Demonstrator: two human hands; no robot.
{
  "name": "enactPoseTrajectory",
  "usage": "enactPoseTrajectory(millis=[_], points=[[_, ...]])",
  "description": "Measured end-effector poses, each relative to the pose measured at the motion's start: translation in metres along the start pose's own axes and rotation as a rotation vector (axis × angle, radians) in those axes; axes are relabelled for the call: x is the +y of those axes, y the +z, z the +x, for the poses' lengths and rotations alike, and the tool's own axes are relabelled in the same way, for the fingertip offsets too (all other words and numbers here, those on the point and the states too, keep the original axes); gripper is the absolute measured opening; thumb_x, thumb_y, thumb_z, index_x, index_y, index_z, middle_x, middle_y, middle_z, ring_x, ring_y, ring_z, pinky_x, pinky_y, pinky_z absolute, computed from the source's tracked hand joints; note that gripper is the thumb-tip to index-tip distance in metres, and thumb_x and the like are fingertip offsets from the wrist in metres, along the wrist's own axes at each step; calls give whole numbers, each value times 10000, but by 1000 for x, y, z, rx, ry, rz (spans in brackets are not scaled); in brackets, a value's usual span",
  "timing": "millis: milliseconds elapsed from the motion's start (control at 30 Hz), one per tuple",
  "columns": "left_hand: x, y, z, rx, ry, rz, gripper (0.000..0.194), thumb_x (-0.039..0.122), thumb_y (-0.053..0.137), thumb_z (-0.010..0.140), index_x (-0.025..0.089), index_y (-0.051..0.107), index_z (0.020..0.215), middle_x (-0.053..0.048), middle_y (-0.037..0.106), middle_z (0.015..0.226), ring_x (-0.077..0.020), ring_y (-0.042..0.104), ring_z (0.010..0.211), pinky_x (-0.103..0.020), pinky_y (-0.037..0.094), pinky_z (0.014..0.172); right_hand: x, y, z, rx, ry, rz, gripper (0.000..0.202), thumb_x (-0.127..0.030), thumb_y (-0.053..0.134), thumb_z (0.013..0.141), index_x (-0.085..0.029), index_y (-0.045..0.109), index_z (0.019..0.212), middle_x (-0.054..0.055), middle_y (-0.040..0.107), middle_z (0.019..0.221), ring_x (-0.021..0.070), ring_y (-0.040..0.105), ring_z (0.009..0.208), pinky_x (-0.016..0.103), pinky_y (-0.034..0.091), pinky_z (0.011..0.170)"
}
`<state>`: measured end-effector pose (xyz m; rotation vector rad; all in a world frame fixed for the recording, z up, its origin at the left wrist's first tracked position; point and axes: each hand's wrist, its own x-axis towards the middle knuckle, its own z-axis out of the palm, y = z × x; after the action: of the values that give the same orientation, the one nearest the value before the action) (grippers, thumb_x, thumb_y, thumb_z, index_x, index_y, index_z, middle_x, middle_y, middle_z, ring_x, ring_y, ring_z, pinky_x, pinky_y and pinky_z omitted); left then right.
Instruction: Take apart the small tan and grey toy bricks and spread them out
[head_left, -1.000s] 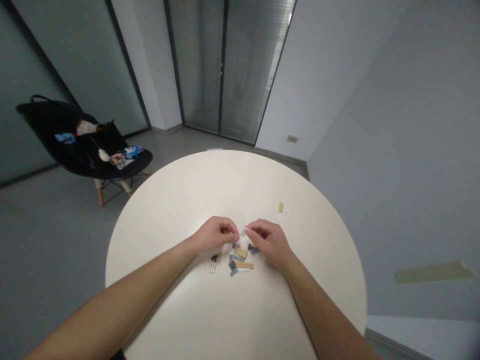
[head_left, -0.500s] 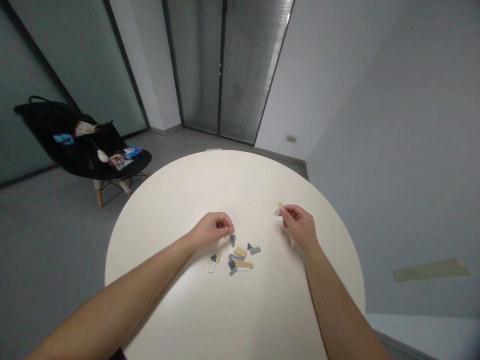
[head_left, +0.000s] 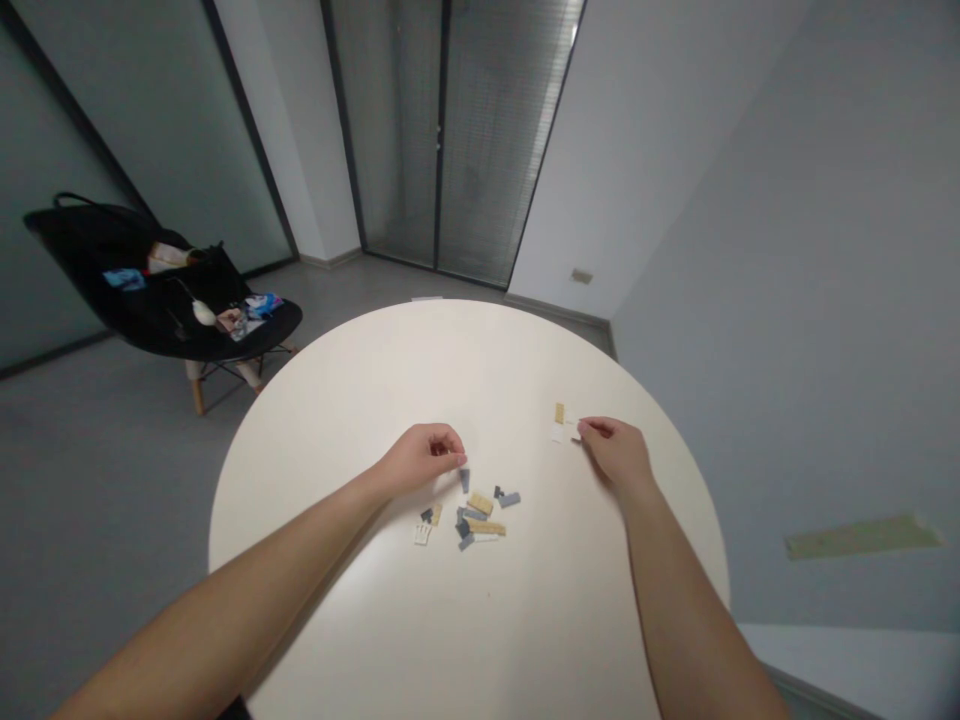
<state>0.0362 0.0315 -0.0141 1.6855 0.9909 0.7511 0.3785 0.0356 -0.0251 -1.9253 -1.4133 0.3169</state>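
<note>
My left hand (head_left: 426,457) is closed, thumb and fingertips pinched over the white table; whatever is between them is too small to make out. Just below its fingertips is a grey piece (head_left: 465,480). My right hand (head_left: 616,447) is closed too, at the right, its fingertips low over the table beside a small dark piece (head_left: 576,441); what it grips is unclear. Left of it lie a tan piece (head_left: 559,412) and a white piece (head_left: 556,433). A loose pile of small pieces, with a tan brick (head_left: 481,503) and a long tan piece (head_left: 487,527), lies between my forearms.
The round white table (head_left: 450,350) fills the middle. Nearer my left forearm lie a white forked piece (head_left: 422,535) and small dark and tan pieces. A black chair (head_left: 150,300) holding a bag and packets stands at the left, beyond the table.
My right hand has moved a little to the right, away from the tan and white pieces, which now show more fully. My left hand and the pile look almost unchanged.
</note>
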Motion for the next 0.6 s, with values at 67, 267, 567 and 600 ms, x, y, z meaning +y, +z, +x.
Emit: enactPoseTrajectory(millis=[67, 267, 567, 600], points=[[-1, 1, 0, 2, 4, 3, 175, 308, 656, 752, 134, 639, 747, 6, 575, 619, -107, 494, 572, -234, 375, 561, 1, 2, 1, -28, -27, -57, 320, -402, 587, 748, -158, 748, 877, 90, 744, 870, 208, 665, 786, 314, 482, 743], [-3, 1, 0, 0, 20, 4, 178, 311, 650, 761, 134, 643, 746, 5, 576, 618, -106, 494, 571, -234, 372, 555, -1, 6, 0, -73, -51, -219, 309, -401, 563, 778, -185, 755, 888, 84, 746, 884, 214, 666, 804, 311, 471, 739], [1, 1, 0, -3, 14, 5, 173, 299, 653, 755, 127, 656, 752, -11, 588, 622, -107, 494, 577, -239, 377, 557, -5, 6, -1, -106, -63, -291, 292, -374, 564, 786, -196, 763, 905, 86, 747, 917, 208, 669, 814, 291, 471, 727], [2, 1, 0, -2, 12, 3, 172, 298, 655, 751, 126, 656, 751, -12, 588, 623, -106, 493, 578, -240, 376, 558, -6, 6, -1, -103, -64, -296, 284, -366, 568, 783, -198, 764, 901, 86, 747, 915, 209, 669, 815, 291, 471, 726]])
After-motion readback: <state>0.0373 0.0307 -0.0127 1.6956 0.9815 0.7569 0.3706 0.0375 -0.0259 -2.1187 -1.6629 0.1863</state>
